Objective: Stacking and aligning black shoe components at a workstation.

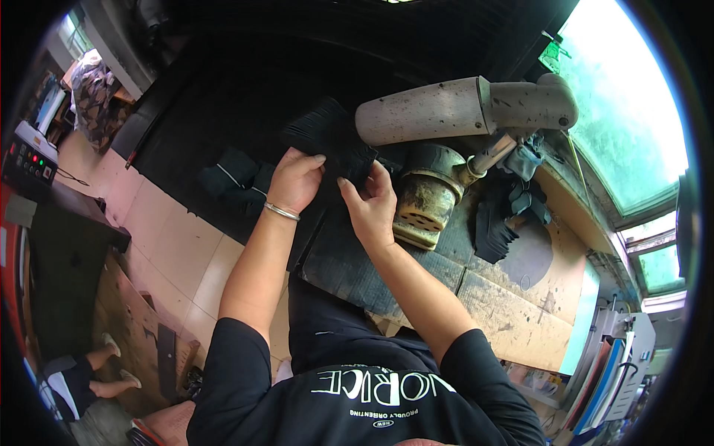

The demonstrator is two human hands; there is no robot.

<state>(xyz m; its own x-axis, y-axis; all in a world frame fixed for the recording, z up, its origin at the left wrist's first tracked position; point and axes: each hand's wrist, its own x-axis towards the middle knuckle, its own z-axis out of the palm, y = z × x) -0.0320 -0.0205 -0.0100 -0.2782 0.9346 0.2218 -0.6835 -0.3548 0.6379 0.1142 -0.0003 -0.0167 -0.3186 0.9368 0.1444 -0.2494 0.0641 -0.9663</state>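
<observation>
A stack of thin black sheets [318, 128], fanned at its far edge, is held up between my two hands over the dark work surface. My left hand [296, 181], with a silver bangle at its wrist, grips the stack's near left side, thumb on top. At the near right side, my right hand [373, 202] pinches the stack between thumb and fingers. Left of my hands lie more dark pieces [234, 177], with a thin pale strip across them. Whether the sheets are leather or cloth, I cannot tell.
Close to my right hand stand a stained metal pot [428, 192] with a holed face and a thick pale machine arm [424, 111]. Another black stack [494, 229] lies on the worn cardboard [513, 316]. A control box [30, 156] is far left; another person's legs [111, 368] show lower left.
</observation>
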